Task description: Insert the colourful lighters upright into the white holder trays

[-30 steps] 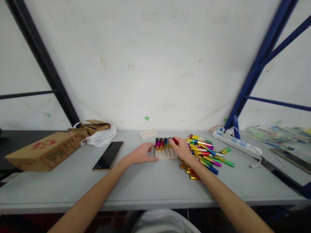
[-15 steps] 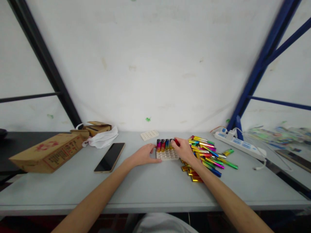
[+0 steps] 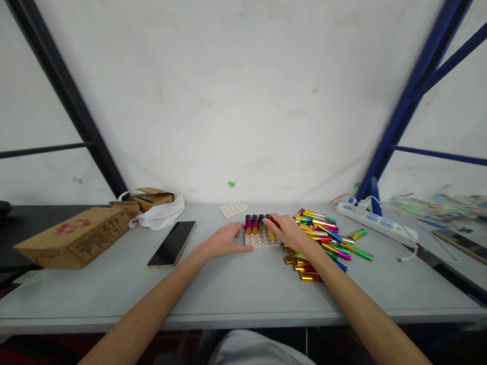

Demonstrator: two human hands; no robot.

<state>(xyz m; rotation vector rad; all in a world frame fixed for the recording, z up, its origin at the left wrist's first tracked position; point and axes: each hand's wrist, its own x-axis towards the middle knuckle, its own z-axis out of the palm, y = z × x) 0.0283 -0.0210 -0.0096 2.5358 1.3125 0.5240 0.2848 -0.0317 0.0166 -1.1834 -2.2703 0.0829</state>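
Observation:
A cream tray (image 3: 262,240) with rows of holes lies on the grey table, several shiny coloured lighters (image 3: 255,224) standing upright along its far row. My left hand (image 3: 228,239) grips the tray's left side, thumb along the near corner and fingers behind. Over the right end of the row, my right hand (image 3: 287,230) is closed on a lighter (image 3: 271,234) with a golden lower part; my fingers hide most of its top. Beside that hand a loose heap of metallic lighters (image 3: 335,248) lies on the table, partly covered by my right forearm.
A second cream tray (image 3: 234,208) lies near the wall. To the left are a black-screened phone (image 3: 173,244), a white plastic bag (image 3: 162,214) and cardboard boxes (image 3: 76,235). A white power strip (image 3: 376,223) with cables sits at the right, by a blue metal post (image 3: 403,106).
My right hand has shifted slightly and turned, and the golden part of the lighter in its fingers now shows over the tray. My left hand keeps its place on the tray.

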